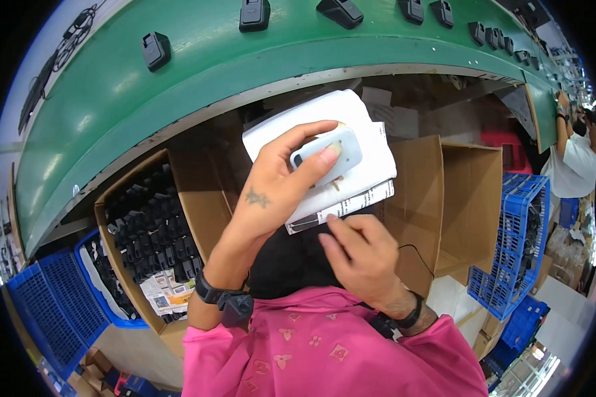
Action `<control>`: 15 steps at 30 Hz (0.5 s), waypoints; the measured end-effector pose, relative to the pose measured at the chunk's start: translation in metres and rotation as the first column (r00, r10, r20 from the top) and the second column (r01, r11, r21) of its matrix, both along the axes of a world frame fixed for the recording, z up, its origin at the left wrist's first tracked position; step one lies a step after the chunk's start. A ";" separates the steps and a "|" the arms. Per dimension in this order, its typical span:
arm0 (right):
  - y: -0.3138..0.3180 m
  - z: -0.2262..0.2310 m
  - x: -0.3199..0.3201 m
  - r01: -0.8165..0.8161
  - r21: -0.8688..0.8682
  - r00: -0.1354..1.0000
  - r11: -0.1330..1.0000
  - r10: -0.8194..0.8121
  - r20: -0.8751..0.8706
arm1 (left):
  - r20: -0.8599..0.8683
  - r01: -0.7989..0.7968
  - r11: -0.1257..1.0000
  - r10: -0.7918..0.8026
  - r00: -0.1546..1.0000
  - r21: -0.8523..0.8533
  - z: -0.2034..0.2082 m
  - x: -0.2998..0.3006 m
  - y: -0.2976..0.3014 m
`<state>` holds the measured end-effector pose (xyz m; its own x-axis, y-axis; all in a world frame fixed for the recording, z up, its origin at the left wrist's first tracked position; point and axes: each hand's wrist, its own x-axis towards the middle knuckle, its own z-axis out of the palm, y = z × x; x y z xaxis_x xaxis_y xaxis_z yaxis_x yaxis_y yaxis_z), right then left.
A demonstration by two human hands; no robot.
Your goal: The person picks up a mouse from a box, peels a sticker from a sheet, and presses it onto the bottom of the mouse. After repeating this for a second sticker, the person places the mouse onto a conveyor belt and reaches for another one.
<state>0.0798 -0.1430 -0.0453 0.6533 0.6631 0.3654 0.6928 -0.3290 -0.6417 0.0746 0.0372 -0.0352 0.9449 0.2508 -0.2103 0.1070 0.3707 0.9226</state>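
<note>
My left hand [275, 175] is closed around a light grey-white, rounded, flat device [348, 153], with the thumb across its upper face; what kind of device it is I cannot make out. Beneath that hand, over my lap, lies a folded white sheet or bundle [298, 119] with a black-and-white printed strip [371, 196] along its near edge. My right hand [367, 258] is just below the strip, its index fingertip at the edge and its thumb apart. The right hand's other fingers are loosely curled, and nothing shows in its grasp.
A green bench [205, 73] curves across the front, carrying several black slotted units [155, 51]. Left stands a cardboard box [172, 231] packed with black units, beside blue crates [59, 298]. Right are an open carton [470, 198], a blue crate [510, 245] and another person [569, 165].
</note>
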 end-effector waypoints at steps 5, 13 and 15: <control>0.001 -0.025 -0.002 0.020 -0.017 0.995 1.000 -0.018 0.102 | -0.078 -0.044 0.997 0.039 0.996 -0.062 -0.012 0.005 -0.007; 0.003 -0.031 0.002 -0.074 -0.005 0.983 0.997 0.073 0.166 | -0.069 -0.046 0.998 0.044 0.997 -0.032 -0.018 0.002 -0.005; 0.003 -0.031 0.002 -0.084 -0.014 0.981 0.996 0.085 0.174 | -0.038 -0.055 0.998 0.054 0.998 -0.037 -0.019 0.003 -0.007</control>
<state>0.0819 -0.1403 -0.0765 0.5213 0.7159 0.4644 0.8194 -0.2679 -0.5068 0.0780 0.0301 -0.0537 0.9215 0.2929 -0.2549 0.1190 0.4120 0.9034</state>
